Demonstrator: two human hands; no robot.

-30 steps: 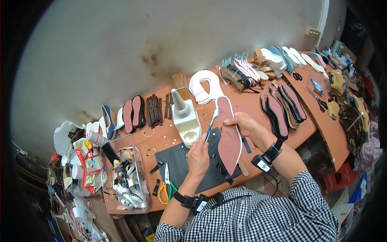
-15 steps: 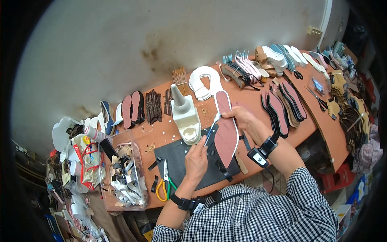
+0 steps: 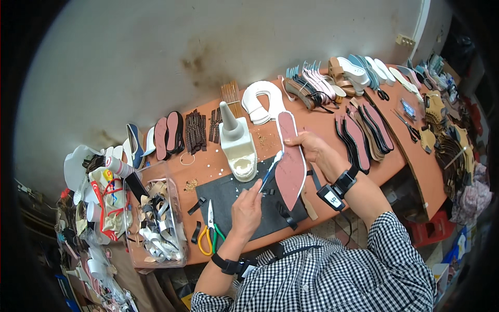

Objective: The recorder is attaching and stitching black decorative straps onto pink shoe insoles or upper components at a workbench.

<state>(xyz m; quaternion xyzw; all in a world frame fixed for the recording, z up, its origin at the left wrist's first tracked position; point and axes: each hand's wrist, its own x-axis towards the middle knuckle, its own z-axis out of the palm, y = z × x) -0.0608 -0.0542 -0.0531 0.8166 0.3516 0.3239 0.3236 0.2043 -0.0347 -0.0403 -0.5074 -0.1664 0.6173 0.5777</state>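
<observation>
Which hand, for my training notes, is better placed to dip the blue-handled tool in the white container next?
Probably the left hand: it holds the blue-handled tool near the white container, while the right hand holds the pink sole.

The shoe sole (image 3: 291, 174) is long and flat, its dull pink face turned up, with a white border along the edge and a narrowed waist. It is held up lengthwise, the broad, pointed end over the right part of the black mat (image 3: 228, 190) and the rounded end beyond the mat's far side. The thin brush (image 3: 270, 172) has a blue handle slanting over the mat; its white-coated tip meets the sole's left edge.
</observation>
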